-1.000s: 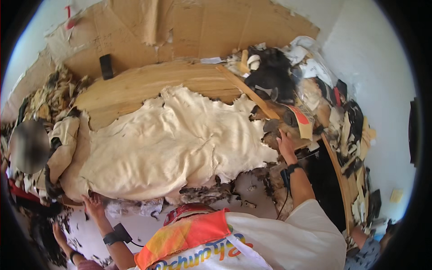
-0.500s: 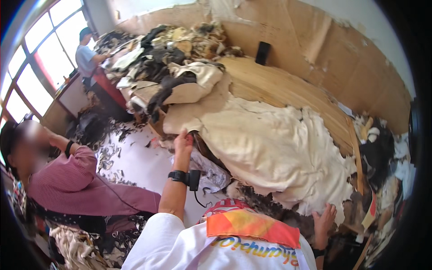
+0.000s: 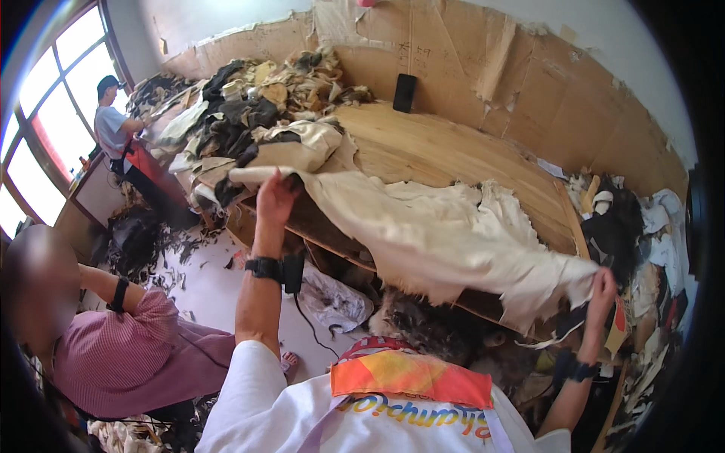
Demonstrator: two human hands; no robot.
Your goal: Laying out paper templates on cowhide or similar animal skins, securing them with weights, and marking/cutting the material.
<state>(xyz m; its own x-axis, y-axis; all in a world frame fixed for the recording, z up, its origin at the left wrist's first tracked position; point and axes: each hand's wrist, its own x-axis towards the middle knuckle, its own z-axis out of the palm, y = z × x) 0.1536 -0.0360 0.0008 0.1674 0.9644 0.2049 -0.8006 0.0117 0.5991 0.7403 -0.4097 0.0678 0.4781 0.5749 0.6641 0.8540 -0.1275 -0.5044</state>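
Note:
A large cream-white hide (image 3: 423, 226) stretches between my two hands, its near side lifted off the wooden table (image 3: 423, 140) and its far part lying on the boards. My left hand (image 3: 276, 198) is closed on the hide's edge at the left corner, raised near the table's front. At the right end, my right hand (image 3: 602, 291) grips the other near corner. The near edge hangs ragged and wavy, and dark shadow lies beneath it. Black bands circle both of my wrists, with a small black box on the left one.
A heap of dark and pale hide pieces (image 3: 249, 106) covers the table's far left. A black phone (image 3: 404, 92) leans on the cardboard-lined wall. One person in a pink top (image 3: 128, 347) is close at left; another in a red apron (image 3: 151, 170) stands beyond. Scraps crowd the right side.
Both hands have risen and moved away from me, lifting the hide's near edge off its flat position. The right hand has closed on its corner. The view has shifted slightly.

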